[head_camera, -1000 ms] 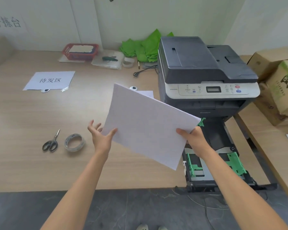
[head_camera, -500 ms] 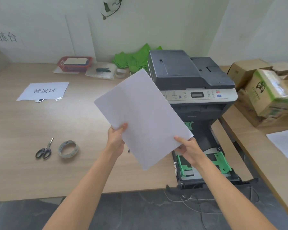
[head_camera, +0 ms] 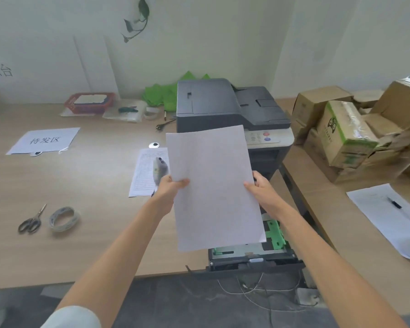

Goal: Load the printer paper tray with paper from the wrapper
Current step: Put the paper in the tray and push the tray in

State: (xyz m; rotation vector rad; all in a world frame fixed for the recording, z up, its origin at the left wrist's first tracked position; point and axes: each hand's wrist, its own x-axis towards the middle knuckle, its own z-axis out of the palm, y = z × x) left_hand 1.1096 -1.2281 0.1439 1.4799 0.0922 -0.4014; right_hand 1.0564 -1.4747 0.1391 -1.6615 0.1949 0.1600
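Observation:
I hold a white paper stack (head_camera: 213,185) upright in front of me, long edge vertical. My left hand (head_camera: 169,188) grips its left edge and my right hand (head_camera: 258,190) grips its right edge. Behind it stands the dark grey printer (head_camera: 223,102) with a pale control panel. The pulled-out paper tray (head_camera: 251,254), black with green guides, sticks out below the paper's lower edge; most of the tray is hidden by the paper. No wrapper is clearly visible.
On the wooden table lie scissors (head_camera: 31,221), a tape roll (head_camera: 63,218), a printed form (head_camera: 148,171) and a labelled sheet (head_camera: 45,140). Cardboard boxes (head_camera: 346,136) sit on the right-hand table, with a sheet and pen (head_camera: 393,207). Cables (head_camera: 253,290) trail on the floor.
The paper has turned from tilted to nearly upright and squared in front of the printer. Both hands have shifted to its opposite side edges. The view has risen and pulled back.

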